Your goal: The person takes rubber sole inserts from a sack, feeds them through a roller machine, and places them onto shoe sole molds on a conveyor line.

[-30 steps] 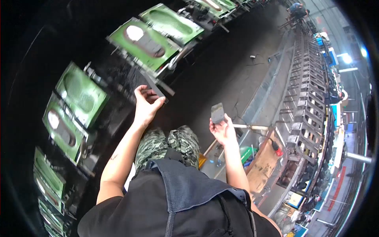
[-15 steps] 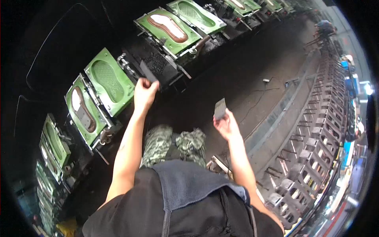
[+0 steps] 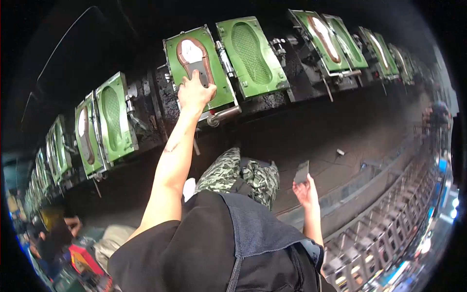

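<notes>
My left hand [image 3: 194, 95] reaches onto a brown-rimmed sole [image 3: 206, 53] set in a green mold plate [image 3: 174, 48]. Its fingers and thumb are on a dark flat insert [image 3: 198, 68], which lies in the sole below a white insert [image 3: 190, 50]. The hand covers part of the sole's lower end. Held low on the right, my right hand [image 3: 306, 192] is closed around dark flat pieces [image 3: 302, 172], apparently a small stack. Beside the sole stands the mold's other green half [image 3: 252, 56], with a patterned sole-shaped hollow.
More green molds [image 3: 114, 117] line up left and right, with metal handles [image 3: 226, 114] jutting toward me. A curved rack of metal frames [image 3: 379, 243] runs along the lower right. Another person [image 3: 56, 238] is at the lower left. A small white object [image 3: 340, 152] lies on the floor.
My view has turned, and the molds now sit higher. My left hand has brought its dark insert onto the sole in a mold. My right hand still holds its dark pieces.
</notes>
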The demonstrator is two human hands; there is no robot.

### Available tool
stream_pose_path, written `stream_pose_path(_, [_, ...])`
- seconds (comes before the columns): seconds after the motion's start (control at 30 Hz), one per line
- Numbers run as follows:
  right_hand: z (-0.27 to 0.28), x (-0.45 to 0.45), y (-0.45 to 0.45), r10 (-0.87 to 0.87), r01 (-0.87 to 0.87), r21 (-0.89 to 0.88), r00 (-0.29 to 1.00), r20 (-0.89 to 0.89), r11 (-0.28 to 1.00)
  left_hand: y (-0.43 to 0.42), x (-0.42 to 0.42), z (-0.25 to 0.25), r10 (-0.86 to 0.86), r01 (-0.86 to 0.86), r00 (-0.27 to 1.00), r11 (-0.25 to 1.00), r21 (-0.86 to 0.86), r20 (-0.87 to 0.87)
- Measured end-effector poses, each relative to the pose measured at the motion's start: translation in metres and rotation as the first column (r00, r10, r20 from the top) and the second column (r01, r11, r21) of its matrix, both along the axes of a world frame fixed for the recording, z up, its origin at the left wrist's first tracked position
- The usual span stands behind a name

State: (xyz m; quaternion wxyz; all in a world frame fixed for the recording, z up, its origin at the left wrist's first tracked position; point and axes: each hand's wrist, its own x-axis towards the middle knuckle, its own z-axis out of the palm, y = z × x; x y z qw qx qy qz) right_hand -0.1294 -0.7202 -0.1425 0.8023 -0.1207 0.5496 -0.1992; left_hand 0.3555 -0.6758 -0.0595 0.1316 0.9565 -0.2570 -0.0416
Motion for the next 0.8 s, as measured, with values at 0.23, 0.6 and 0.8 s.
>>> stream_pose_path(0.23, [-0.022, -0.019, -0.111, 0.143, -0.135, 0.153, 0.989, -0.045, 0.979, -0.017, -0.005, -0.012, 0.038, -0.051, 0.994, 0.99, 0.133, 0.101])
stream_pose_path(0.6, [-0.024, 0.012, -0.257, 0.569, -0.565, 0.109, 0.822, 0.001, 0.818, 0.009, 0.029, 0.011, -0.081, 0.1, 0.962, 0.993, 0.061, -0.263])
stream_pose_path(0.8, [0.027, -0.013, -0.297, 0.517, -0.505, -0.133, 0.853, 0.073, 0.852, 0.047, 0.019, 0.034, 0.021, -0.027, 0.994, 0.998, 0.049, 0.109])
